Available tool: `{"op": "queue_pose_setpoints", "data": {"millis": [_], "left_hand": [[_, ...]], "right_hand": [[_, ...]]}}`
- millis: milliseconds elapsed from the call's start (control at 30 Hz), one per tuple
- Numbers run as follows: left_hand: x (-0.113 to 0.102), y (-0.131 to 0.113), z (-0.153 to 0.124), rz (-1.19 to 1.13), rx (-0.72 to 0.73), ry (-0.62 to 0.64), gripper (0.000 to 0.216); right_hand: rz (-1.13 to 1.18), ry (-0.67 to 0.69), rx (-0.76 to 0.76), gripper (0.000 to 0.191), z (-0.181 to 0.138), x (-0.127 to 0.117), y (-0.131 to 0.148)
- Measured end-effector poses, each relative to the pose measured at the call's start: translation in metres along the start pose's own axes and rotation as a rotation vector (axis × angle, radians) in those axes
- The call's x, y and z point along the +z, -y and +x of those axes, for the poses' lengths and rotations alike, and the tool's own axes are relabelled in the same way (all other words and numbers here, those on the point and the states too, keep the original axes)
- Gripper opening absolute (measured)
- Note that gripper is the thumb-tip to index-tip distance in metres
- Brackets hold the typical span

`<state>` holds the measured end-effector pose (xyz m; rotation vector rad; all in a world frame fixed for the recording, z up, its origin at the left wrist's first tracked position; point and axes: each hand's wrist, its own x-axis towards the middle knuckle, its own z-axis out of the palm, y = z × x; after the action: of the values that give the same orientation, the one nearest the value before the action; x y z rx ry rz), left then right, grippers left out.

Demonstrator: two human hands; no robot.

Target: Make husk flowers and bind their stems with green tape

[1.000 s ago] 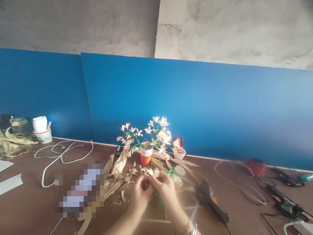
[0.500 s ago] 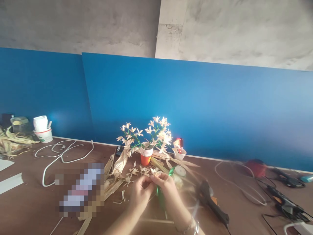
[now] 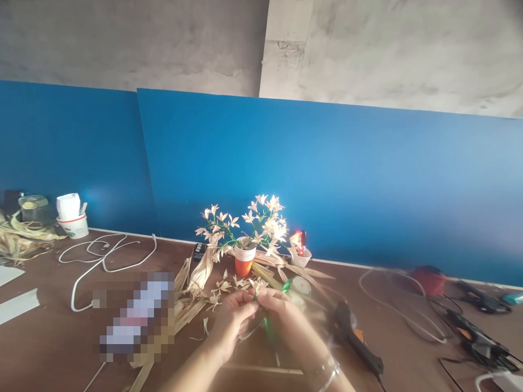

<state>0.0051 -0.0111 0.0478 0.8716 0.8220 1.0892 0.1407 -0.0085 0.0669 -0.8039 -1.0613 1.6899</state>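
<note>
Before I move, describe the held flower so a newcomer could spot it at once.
In front of the blue partition stands the orange cup of flowers. Nearer the camera is the pale, pointed-petalled flower; unlike the loose blossoms lying nearby, it is held up in the fingers.

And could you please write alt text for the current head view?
A left hand and right hand hold a pale flower above a brown table; beyond, stacked paper cups hold similar green-stemmed flowers. A black glue gun lies to the right.
</note>
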Motion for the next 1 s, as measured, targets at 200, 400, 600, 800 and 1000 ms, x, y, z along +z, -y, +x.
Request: {"op": "queue_pose_setpoints", "data": {"millis": [200,400,600,800,1000], "left_hand": [[0.002,-0.003,-0.002,0.057,-0.021,0.085,0.027],[0.007,0.002,0.000,0.145,0.036,-0.107,0.029],[0.009,0.011,0.004,0.151,0.192,-0.181,0.022],[0.002,0.014,0.011,0.172,0.206,-0.207,0.026],[-0.004,0.006,0.006,-0.071,0.084,-0.085,0.031]], "right_hand": [[-0.020,-0.170,0.034,0.022,-0.004,0.004,0.003],[-0.127,-0.211,-0.042,0.023,0.000,0.010,0.001],[-0.163,-0.247,-0.118,0.027,0.005,0.010,-0.010],[-0.298,-0.249,-0.155,0.028,0.009,0.001,-0.016],[-0.435,-0.187,-0.063,0.032,0.005,-0.002,-0.003]]}}
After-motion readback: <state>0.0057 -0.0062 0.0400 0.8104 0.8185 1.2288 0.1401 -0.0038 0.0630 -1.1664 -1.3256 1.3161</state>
